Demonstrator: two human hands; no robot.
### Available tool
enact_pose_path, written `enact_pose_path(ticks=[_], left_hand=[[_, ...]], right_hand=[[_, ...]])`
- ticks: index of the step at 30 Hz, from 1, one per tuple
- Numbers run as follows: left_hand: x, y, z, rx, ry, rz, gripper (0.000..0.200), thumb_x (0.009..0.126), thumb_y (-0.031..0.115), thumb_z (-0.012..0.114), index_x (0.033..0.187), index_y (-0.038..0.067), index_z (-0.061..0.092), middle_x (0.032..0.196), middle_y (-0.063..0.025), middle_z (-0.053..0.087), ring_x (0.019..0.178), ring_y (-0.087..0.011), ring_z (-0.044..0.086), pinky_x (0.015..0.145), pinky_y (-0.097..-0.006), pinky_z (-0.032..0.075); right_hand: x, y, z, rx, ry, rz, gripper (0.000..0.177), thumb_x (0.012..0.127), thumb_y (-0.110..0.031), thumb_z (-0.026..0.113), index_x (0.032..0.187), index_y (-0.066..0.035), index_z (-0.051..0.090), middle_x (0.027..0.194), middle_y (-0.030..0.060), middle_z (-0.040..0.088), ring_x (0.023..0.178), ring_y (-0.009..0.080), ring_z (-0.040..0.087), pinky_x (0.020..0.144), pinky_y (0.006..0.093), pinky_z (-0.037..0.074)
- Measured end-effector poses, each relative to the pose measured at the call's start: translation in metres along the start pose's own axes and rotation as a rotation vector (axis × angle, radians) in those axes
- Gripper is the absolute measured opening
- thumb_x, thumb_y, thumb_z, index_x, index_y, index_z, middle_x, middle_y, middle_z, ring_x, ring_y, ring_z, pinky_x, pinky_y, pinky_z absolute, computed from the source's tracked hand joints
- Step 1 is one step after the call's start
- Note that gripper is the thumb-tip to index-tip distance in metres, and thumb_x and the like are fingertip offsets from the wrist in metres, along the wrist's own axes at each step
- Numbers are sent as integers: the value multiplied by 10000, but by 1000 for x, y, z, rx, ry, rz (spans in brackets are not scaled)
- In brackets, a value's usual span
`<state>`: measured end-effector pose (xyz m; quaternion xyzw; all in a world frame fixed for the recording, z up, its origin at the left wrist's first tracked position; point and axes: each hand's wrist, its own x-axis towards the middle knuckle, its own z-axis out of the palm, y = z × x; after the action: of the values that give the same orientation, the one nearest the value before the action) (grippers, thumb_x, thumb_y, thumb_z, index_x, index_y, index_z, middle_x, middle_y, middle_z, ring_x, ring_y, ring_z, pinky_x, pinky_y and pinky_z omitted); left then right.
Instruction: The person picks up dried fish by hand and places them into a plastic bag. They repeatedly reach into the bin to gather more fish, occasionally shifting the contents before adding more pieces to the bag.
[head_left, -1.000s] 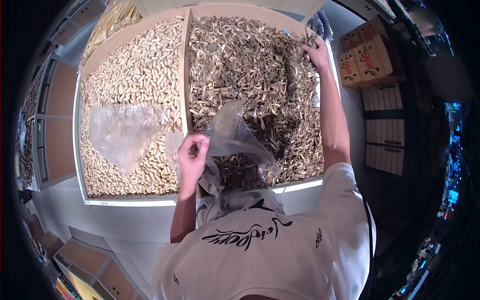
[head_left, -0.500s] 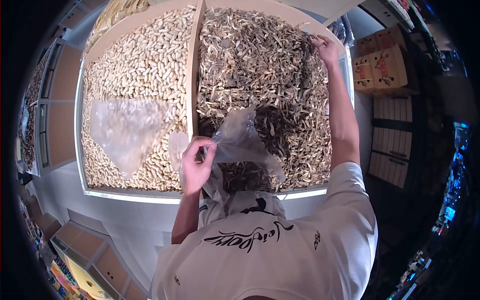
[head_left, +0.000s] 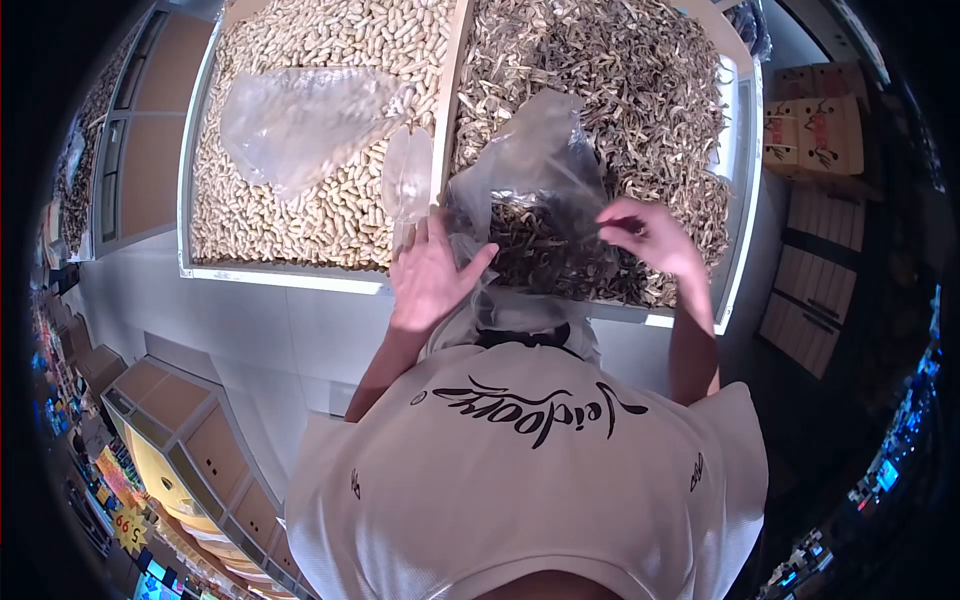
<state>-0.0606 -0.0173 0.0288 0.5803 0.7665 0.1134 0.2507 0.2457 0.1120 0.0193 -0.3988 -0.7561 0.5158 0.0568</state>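
A clear plastic bag (head_left: 540, 140) lies spread at the front of the bin's right half, with dark dried pieces (head_left: 525, 245) showing in and under it. My left hand (head_left: 432, 280) rests by the divider at the bag's left side, thumb stretched away from the fingers. At the bag's right side is my right hand (head_left: 650, 240), its fingers curled and thumb and fingertips close together. What they hold, if anything, I cannot tell. Shrivelled brown and pale dried strips (head_left: 660, 130) fill this half around the bag.
Peanuts in shells (head_left: 330, 40) fill the left half, with a clear plastic sheet (head_left: 300, 125) and a small clear scoop-like piece (head_left: 408, 175) on them. A wooden divider (head_left: 452, 90) separates the halves. Printed cardboard boxes (head_left: 815, 135) stand at the right.
My right hand has come back from the bin's far right corner to the bag. My left hand has gone from pinching the bag to spread fingers. The view has shifted.
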Motion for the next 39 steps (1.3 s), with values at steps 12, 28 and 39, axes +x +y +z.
enact_pose_path(ticks=[12,28,39], left_hand=[[-57,-27,-9,137,-402,97,509,783,485,806,1000,43,679,914,-130,734,886,-316,715,777,-436,537],[-81,-84,-5,-777,-157,16,90,950,45,607,920,-15,667,696,-41,641,647,-110,619,610,-268,483],[-75,-84,10,-772,-321,129,74,955,-11,594,898,-22,640,726,-12,642,670,-78,587,635,-243,458]], right_hand=[[56,11,211,-471,310,-134,913,656,-367,864,1421,-73,462,1456,256,368,1351,448,371,1118,512,348],[83,35,275,-851,483,-4,650,842,-397,706,1428,-234,479,1473,237,384,1370,426,376,938,681,412],[89,26,280,-980,392,70,448,946,-253,540,1386,-173,525,1479,264,368,1354,435,386,887,683,440]])
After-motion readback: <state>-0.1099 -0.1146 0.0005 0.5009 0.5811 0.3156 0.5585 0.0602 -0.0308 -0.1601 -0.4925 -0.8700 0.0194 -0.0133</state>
